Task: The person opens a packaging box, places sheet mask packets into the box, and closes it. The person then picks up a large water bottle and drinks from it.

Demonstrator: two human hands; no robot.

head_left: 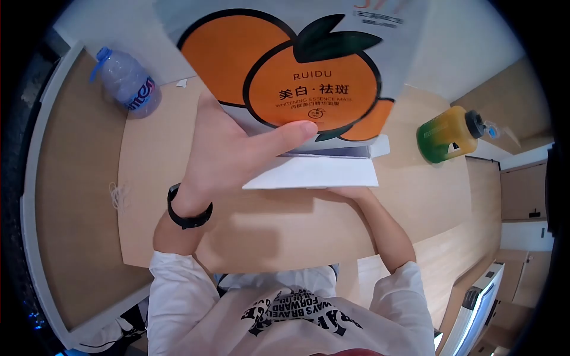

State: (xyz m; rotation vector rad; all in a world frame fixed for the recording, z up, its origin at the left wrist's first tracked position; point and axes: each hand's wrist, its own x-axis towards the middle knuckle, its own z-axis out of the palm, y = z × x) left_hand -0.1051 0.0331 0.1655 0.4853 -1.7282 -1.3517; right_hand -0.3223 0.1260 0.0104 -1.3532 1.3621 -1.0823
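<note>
My left hand [228, 148] is clamping the white, orange-printed cardboard box [314, 65], my right hand [351, 191] reaching under its white flap [320, 172], grip hidden.

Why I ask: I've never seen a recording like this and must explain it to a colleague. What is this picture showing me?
There is no machine here: the picture comes from a camera worn on a person's head, looking forward and down at their own two bare hands. The left hand, with a black band at the wrist, grips a white box printed with orange fruits and green leaves, thumb across its front. Its near end is open. The right hand is under the open flap, mostly hidden. On the pale wooden table stand a clear plastic bottle with a blue cap, left, and a yellow-and-green jug with a black lid, right.
</note>
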